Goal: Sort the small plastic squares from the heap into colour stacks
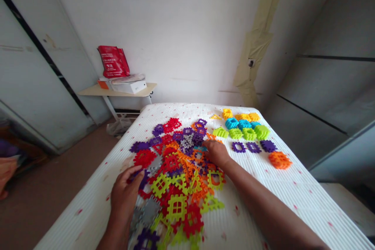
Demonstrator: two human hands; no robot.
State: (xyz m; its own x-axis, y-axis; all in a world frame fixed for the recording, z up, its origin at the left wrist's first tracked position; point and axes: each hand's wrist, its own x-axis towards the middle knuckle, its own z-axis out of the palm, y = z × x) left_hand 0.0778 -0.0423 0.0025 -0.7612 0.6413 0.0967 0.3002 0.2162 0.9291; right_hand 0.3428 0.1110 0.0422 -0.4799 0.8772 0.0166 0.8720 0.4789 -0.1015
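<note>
Two hands are tending a pile (171, 163) of notched pieces, which is lying mixed in red, purple, orange, green and gray on a white cloth (293, 187). The left hand (125, 187) is resting at the pile's left side, thumb and fingers curving over a purple piece (144, 181), though whether they are gripping it one cannot tell; the right hand (216, 152) is lying over the pile's right side, its fingertips hiding among the pieces, so any hold is going unseen. The pieces are looking light, thin and stiff, like molded plastic, and probably smooth enough to be slipping over one another; toothed rims and cross-barred windows, as on a green piece (177, 207), are offering good spots for a pinch. To the right, yellow stacks (227, 113), blue stacks (244, 124), green stacks (249, 134), purple stacks (268, 146) and an orange stack (279, 160) are standing in sorted rows, the orange one sitting near the cloth's right edge. Bare cloth is giving room nearer the camera on the right, while the left edge is running close beside the left hand
</note>
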